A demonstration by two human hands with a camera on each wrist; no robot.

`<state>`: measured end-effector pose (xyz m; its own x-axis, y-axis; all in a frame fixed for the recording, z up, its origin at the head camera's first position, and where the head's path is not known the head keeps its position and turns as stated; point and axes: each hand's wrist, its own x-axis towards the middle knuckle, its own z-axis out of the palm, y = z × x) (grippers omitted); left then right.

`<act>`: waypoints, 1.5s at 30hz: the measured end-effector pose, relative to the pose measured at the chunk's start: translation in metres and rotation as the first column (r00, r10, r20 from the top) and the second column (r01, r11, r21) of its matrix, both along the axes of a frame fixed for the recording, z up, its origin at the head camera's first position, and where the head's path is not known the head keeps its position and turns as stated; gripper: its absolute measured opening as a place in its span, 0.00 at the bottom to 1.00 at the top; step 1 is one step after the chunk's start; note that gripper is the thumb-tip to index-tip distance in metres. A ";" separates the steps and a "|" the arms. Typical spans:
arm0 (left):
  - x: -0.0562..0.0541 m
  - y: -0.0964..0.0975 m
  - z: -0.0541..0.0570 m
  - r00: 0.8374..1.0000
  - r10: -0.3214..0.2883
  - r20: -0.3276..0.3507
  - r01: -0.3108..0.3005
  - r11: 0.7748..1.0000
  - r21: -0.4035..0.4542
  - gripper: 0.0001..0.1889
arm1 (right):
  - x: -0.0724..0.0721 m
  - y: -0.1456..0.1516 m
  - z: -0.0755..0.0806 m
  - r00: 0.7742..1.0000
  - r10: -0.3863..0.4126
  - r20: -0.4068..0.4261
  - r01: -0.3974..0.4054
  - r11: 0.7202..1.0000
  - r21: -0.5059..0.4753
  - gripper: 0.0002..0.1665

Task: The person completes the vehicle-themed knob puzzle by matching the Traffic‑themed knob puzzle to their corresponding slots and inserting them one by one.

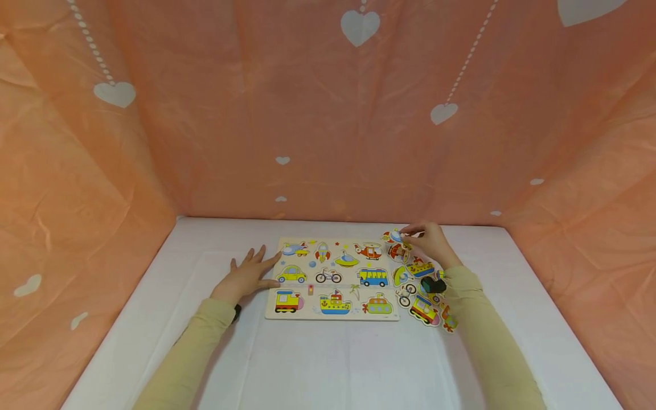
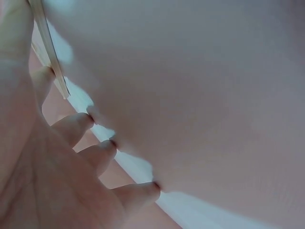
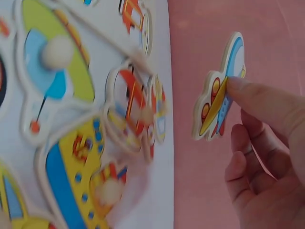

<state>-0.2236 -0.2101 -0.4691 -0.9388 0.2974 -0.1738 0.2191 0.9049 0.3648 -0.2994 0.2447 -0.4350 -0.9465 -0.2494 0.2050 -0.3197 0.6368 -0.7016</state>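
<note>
My right hand [image 1: 431,244] pinches a blue-and-white airplane puzzle piece [image 3: 233,62] between thumb and fingers, raised above the far right corner of a wooden puzzle board [image 1: 307,313]. My left hand [image 1: 247,275] lies with fingers spread at the board's left side, its thumb and index finger touching that edge. In the left wrist view, the board's edge [image 2: 53,52] shows beside the thumb. Loose knobbed pieces lie right of the board, among them a ship [image 3: 71,176], a flying saucer [image 3: 78,76], a helicopter [image 1: 398,252] and a train [image 1: 424,310].
A bicycle piece [image 1: 407,295] and a submarine piece [image 1: 449,321] lie in the same cluster, some pieces overlapping. White cloth covers the table [image 1: 318,364]. Behind it hangs a pink-orange curtain [image 1: 328,125] with white hearts, continuing along both sides.
</note>
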 end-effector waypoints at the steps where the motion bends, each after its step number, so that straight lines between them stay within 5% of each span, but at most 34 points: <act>1: 0.000 0.000 0.000 1.000 0.002 0.000 -0.002 1.000 0.000 0.46 | -0.001 -0.004 0.001 1.000 0.014 0.001 -0.014 1.000 0.002 0.09; 17: 0.003 -0.004 0.001 0.999 0.031 0.011 -0.031 0.999 -0.013 0.46 | -0.012 -0.078 0.014 0.985 0.174 0.005 -0.174 0.985 0.018 0.08; 35: 0.005 0.006 0.008 0.999 0.029 0.014 -0.029 0.999 -0.031 0.45 | -0.023 -0.158 0.009 0.942 0.334 0.025 -0.335 0.938 0.092 0.07; 45: 0.003 0.008 0.000 1.000 0.017 -0.008 -0.018 0.998 -0.061 0.44 | -0.021 -0.188 0.004 0.932 0.360 0.029 -0.362 0.929 0.077 0.07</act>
<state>-0.2205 -0.2026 -0.4690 -0.9450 0.2702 -0.1841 0.2057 0.9291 0.3074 -0.3200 0.0570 -0.4309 -0.7921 -0.5897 0.1576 -0.5290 0.5344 -0.6592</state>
